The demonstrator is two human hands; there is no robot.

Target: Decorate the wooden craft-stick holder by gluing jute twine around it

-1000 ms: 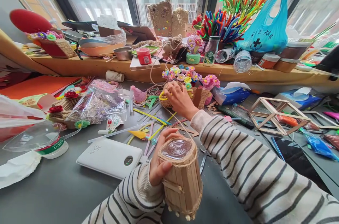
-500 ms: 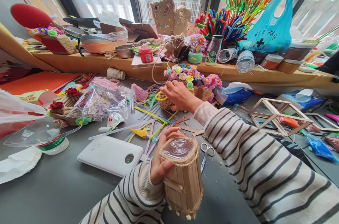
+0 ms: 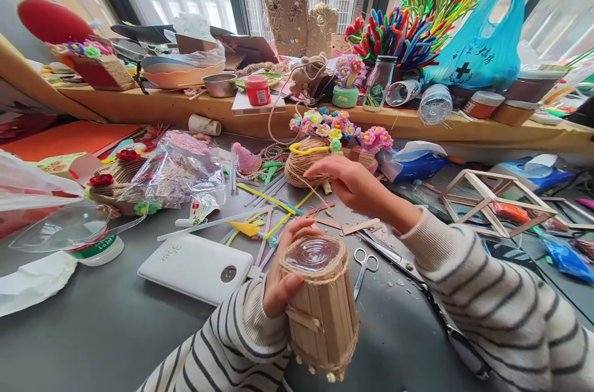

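My left hand (image 3: 285, 274) is wrapped round a tapered container (image 3: 325, 318) clad in upright wooden sticks. Twine runs round its rims, and a clear ridged plastic base faces up. My right hand (image 3: 355, 185) hovers by a ball of brown twine (image 3: 297, 163), fingers stretched toward it and slightly bent; its thumb is mostly hidden. A loose strand trails from the ball just below the fingertips. Small scissors (image 3: 364, 268) lie right of the container. Large black-handled scissors (image 3: 417, 281) lie partly under my right forearm.
A white power bank (image 3: 195, 268) lies left of the container. Plastic strips, wooden sticks and a glue tube (image 3: 204, 209) are scattered behind. Wooden stick frames (image 3: 496, 203) stand at right. A cloth-covered ledge (image 3: 185, 110) holds jars, bowls, pipe cleaners and a blue bag (image 3: 482, 52).
My right hand has drawn back from the twine ball, toward me and to the right. The ball and the large scissors show more now. My left hand keeps its grip.
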